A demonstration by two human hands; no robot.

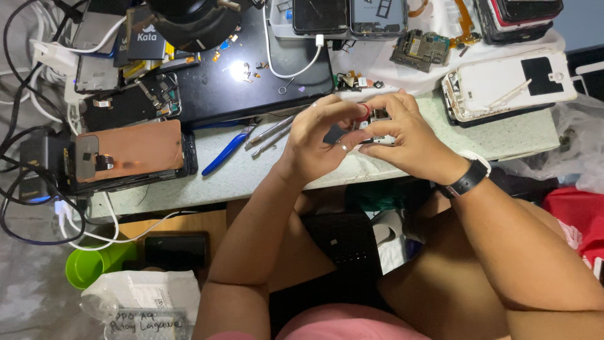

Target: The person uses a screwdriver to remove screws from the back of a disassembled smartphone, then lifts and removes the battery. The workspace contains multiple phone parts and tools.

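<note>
1. Small part [379, 118], metallic with a dark patch, sits between both hands above the near edge of the pale worktop [503, 135]; most of it is hidden by fingers, so its exact kind cannot be told.
2. Long axis of the part: roughly left to right, running from one hand's fingertips to the other's; which end points where cannot be told.
3. Left hand [314, 135]: fingers curled and pressed together, pinching the part's left end, a ring on one finger.
4. Right hand [406, 135]: fingers closed on the part's right end from above; this hand covers more of it and lies equally near. A dark wristband [469, 178] sits on this wrist.
5. Surroundings: blue-handled pliers [228, 150] and tweezers [272, 133] lie just left of the hands; a white phone back [506, 85] lies to the right, a copper-coloured phone panel [132, 151] well to the left.
</note>
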